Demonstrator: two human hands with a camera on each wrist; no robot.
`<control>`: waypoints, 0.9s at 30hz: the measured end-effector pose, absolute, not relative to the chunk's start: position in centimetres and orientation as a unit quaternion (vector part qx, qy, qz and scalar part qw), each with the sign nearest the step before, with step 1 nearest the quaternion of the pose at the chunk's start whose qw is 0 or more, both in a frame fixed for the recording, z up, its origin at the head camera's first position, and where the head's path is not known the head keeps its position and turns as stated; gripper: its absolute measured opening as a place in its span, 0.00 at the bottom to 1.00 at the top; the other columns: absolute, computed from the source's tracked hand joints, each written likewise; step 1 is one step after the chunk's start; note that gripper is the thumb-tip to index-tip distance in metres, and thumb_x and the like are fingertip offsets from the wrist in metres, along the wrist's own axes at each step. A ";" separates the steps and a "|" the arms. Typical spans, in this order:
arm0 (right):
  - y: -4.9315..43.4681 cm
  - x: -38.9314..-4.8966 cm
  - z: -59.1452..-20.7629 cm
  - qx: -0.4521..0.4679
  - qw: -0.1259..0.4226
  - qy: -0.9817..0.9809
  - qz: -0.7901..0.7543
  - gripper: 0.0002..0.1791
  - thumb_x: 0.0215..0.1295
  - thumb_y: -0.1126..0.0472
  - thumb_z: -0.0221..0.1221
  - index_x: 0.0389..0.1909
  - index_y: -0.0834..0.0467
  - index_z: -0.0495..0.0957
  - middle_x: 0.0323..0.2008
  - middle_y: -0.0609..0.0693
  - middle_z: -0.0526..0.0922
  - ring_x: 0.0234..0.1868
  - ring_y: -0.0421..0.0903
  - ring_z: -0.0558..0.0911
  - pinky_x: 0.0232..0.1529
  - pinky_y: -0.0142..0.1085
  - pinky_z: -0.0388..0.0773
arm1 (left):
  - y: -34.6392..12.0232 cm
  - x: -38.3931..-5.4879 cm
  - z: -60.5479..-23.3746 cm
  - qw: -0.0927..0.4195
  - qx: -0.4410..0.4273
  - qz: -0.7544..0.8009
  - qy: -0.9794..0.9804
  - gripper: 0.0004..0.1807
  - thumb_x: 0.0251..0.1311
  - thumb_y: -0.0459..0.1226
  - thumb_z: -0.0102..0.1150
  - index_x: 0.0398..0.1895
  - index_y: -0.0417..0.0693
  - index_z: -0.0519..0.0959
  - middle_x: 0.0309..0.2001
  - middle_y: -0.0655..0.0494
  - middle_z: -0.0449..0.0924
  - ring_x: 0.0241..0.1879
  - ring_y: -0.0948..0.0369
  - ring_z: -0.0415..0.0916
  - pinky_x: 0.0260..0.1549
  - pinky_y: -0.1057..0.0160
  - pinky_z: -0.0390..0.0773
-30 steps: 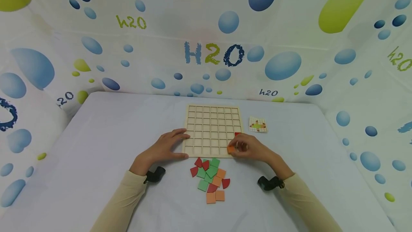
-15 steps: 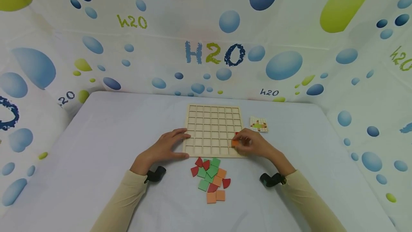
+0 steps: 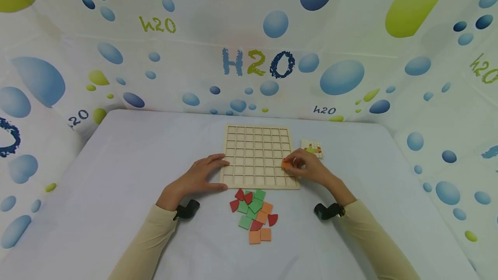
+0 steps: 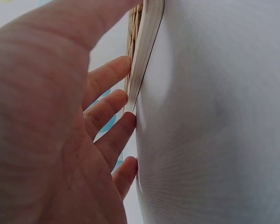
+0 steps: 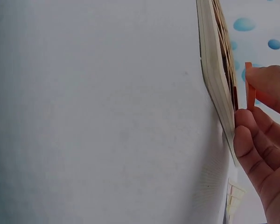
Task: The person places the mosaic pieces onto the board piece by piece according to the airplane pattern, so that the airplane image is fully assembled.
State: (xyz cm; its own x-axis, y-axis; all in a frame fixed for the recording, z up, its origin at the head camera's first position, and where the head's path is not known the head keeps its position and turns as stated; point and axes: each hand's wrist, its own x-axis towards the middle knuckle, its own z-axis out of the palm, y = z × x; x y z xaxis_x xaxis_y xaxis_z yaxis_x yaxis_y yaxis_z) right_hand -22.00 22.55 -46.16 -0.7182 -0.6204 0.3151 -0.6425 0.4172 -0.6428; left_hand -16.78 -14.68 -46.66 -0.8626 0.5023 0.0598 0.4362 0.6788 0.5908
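Note:
A pale wooden grid board lies on the table. My left hand rests at its left edge, fingers fairly straight; in the left wrist view the fingertips meet the board's side. Over the right side of the board, my right hand pinches an orange square tile between thumb and fingers. The right wrist view shows this tile edge-on, just above the board. A red piece shows as a thin sliver at the board there; in the head view the hand and tile cover it.
In front of the board lies a loose pile of green tiles, orange squares and red quarter-round pieces. A small pattern card lies right of the board, partly behind the right hand. A printed curtain hangs behind the table.
My right hand has moved away from me along the board's right side, carrying the orange tile from the near rows toward the red piece. The left hand stays in place.

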 end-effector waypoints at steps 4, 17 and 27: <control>22.5 -22.3 -46.0 0.350 0.002 -0.854 0.385 0.12 0.58 0.71 0.66 0.43 0.67 0.80 0.40 0.58 0.80 0.30 0.43 0.80 0.32 0.30 0.78 | -14.7 -16.8 -46.7 0.053 0.256 0.310 0.914 0.35 0.55 0.48 0.70 0.64 0.46 0.71 0.71 0.42 0.60 0.69 0.40 0.57 0.65 0.36 0.54; 22.8 -23.1 -46.0 0.319 0.004 -0.866 0.386 0.10 0.61 0.69 0.65 0.44 0.66 0.80 0.43 0.60 0.78 0.28 0.44 0.81 0.27 0.29 0.78 | -14.7 -16.8 -46.8 0.054 0.255 0.314 0.913 0.35 0.55 0.49 0.70 0.64 0.47 0.71 0.71 0.43 0.59 0.69 0.39 0.57 0.66 0.36 0.53; 22.6 -23.6 -46.0 0.282 -0.003 -0.884 0.372 0.10 0.61 0.68 0.65 0.43 0.65 0.81 0.41 0.58 0.79 0.26 0.40 0.78 0.27 0.28 0.75 | -14.7 -16.7 -46.8 0.059 0.253 0.316 0.913 0.35 0.55 0.48 0.70 0.65 0.47 0.71 0.72 0.43 0.59 0.69 0.39 0.56 0.66 0.36 0.53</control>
